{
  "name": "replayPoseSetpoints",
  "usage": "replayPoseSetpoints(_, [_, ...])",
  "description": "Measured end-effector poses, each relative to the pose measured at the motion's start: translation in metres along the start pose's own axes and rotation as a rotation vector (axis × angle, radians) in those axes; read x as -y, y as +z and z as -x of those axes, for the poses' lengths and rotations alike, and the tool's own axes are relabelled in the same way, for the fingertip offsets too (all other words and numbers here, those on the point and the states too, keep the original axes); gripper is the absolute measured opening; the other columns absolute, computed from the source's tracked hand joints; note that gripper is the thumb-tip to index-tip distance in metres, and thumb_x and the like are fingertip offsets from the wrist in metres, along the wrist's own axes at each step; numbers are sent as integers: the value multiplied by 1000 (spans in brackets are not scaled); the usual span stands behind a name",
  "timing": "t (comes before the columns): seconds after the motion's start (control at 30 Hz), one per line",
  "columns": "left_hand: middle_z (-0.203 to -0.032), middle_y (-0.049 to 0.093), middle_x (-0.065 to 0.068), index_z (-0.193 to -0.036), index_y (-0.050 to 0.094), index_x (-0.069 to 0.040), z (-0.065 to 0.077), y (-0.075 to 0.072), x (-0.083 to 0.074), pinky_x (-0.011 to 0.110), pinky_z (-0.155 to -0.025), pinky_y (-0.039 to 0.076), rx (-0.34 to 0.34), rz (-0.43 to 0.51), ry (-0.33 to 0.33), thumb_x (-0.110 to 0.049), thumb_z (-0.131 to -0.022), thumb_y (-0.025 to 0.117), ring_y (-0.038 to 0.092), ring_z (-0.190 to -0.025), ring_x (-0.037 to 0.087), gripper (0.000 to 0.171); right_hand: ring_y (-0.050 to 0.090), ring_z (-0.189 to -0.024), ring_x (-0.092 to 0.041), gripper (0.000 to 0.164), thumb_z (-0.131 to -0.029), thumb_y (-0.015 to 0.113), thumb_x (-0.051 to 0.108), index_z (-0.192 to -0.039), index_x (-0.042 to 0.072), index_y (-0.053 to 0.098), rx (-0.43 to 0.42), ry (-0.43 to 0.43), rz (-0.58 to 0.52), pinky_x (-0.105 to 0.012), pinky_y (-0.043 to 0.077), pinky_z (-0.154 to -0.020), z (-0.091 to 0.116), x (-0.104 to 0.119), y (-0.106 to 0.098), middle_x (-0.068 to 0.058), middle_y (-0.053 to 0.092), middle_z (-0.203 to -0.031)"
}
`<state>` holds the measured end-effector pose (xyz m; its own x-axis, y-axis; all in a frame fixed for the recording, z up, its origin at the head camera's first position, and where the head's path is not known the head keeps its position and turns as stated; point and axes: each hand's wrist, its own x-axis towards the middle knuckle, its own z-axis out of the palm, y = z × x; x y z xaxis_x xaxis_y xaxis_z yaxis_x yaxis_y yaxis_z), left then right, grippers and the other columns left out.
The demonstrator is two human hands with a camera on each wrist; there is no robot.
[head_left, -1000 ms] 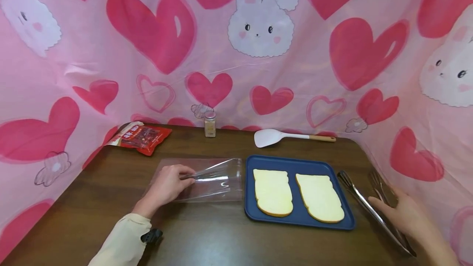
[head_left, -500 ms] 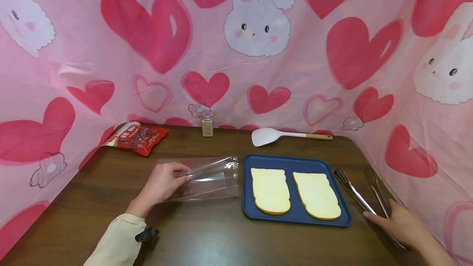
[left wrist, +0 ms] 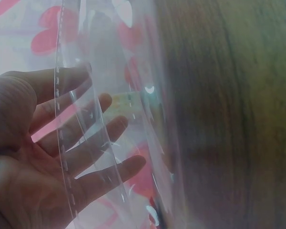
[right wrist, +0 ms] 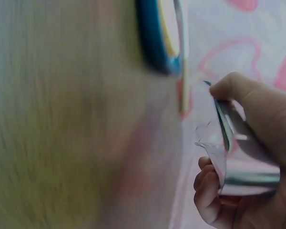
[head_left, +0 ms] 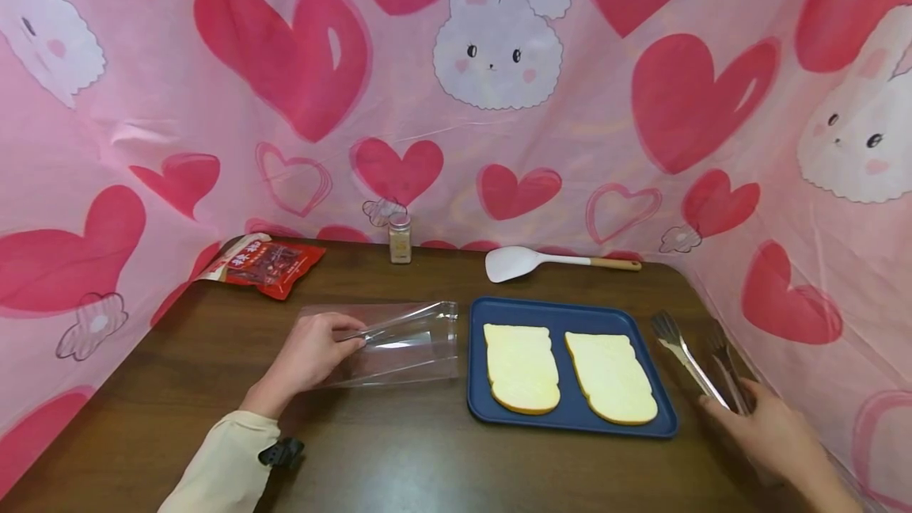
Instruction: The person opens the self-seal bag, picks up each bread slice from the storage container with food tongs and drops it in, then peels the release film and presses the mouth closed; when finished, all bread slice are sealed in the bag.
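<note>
My left hand [head_left: 309,351] pinches the upper side of a clear plastic bag [head_left: 420,359] between thumb and index finger; the other fingers spread behind the film [left wrist: 105,109] in the left wrist view. At the table's right side my right hand [head_left: 777,434] grips metal tongs [head_left: 701,376], thumb on one arm and fingers round the other. The tongs' two arms stand apart with nothing between their tips, and their bent end [right wrist: 252,179] shows inside the palm. Two bread slices [head_left: 522,370] lie side by side on a blue tray [head_left: 563,419] between the hands.
Behind the tray lies a white spatula [head_left: 513,264] with a wooden handle. A small glass jar [head_left: 400,242] stands at the back edge. A red food packet [head_left: 274,266] lies at the back left. Pink printed cloth [head_left: 399,77] hangs round the brown table [head_left: 399,450].
My right hand has closed round the tongs, and their tips have risen and drawn slightly together. The left hand keeps its pinch on the bag. The whole view has shifted a little.
</note>
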<state>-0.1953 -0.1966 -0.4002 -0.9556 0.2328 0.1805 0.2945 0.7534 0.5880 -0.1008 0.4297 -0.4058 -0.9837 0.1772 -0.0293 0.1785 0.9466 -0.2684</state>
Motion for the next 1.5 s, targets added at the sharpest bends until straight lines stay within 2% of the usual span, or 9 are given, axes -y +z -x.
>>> replayPoseSetpoints(0.17, [-105, 81, 9, -106, 83, -9, 1, 0, 0, 38, -78, 54, -8, -9, -4, -8, -89, 84, 69, -89, 21, 18, 62, -103, -66, 90, -97, 67, 56, -147, -15, 40, -67, -45, -55, -72, 51, -82, 22, 46, -4, -50, 56, -126])
replayPoseSetpoints(0.27, [-104, 81, 8, -107, 83, -9, 1, 0, 0, 35, -76, 52, -3, -3, -17, -9, -89, 84, 66, -86, 19, 17, 63, -110, -62, 93, -96, 69, 58, -153, -9, 38, -46, -76, -75, -73, 51, -86, 38, 79, -1, -46, 57, -133])
replayPoseSetpoints(0.47, [-106, 80, 8, -108, 83, -10, 3, -1, 1, 36, -77, 53, 3, 4, -33, -10, -90, 84, 66, -87, 19, 18, 69, -101, -33, 98, -88, 74, 67, -155, 1, 45, 152, -59, -45, -65, 58, -88, 59, 138, 14, -25, 70, -124])
replayPoseSetpoints(0.6, [-107, 80, 7, -109, 83, -11, 4, 0, 2, 38, -80, 55, 12, 6, -41, -11, -90, 84, 68, -90, 20, 19, 66, -98, -27, 95, -84, 76, 69, -154, 9, 49, 249, -34, -19, -64, 59, -85, 67, 163, 27, -12, 71, -120])
replayPoseSetpoints(0.73, [-106, 80, 6, -109, 83, -11, 4, 0, 1, 38, -80, 55, 17, 9, -43, -11, -90, 84, 67, -90, 19, 19, 67, -97, -30, 98, -80, 77, 71, -155, 15, 49, 307, -4, -7, -70, 57, -84, 73, 175, 37, -13, 70, -126])
replayPoseSetpoints(0.9, [-106, 80, 6, -108, 83, -11, 4, 1, 0, 38, -80, 54, 20, 5, -39, -11, -89, 84, 66, -88, 18, 19, 65, -94, -32, 101, -79, 76, 74, -158, 19, 46, 359, -10, 40, -73, 55, -83, 71, 175, 37, -18, 67, -133])
replayPoseSetpoints(1.07, [-105, 80, 6, -108, 83, -11, 3, 2, -1, 36, -78, 53, 20, 10, -35, -11, -89, 84, 65, -86, 18, 18, 67, -98, -34, 97, -81, 73, 75, -157, 20, 48, 358, -49, 99, -75, 55, -80, 64, 163, 27, -18, 68, -130])
replayPoseSetpoints(1.3, [-104, 80, 6, -107, 83, -11, 2, 4, -2, 34, -74, 52, 17, 12, -34, -10, -89, 85, 64, -84, 17, 19, 70, -103, -39, 104, -78, 71, 81, -155, 14, 50, 340, 16, 74, -74, 55, -84, 72, 167, 36, -23, 68, -134])
replayPoseSetpoints(1.5, [-101, 80, 3, -108, 83, -12, 3, 5, -2, 30, -67, 49, 19, 21, -40, -12, -89, 85, 60, -78, 15, 19, 66, -84, -30, 105, -79, 71, 80, -155, 12, 49, 324, 7, 96, -67, 58, -79, 74, 178, 48, -20, 70, -122])
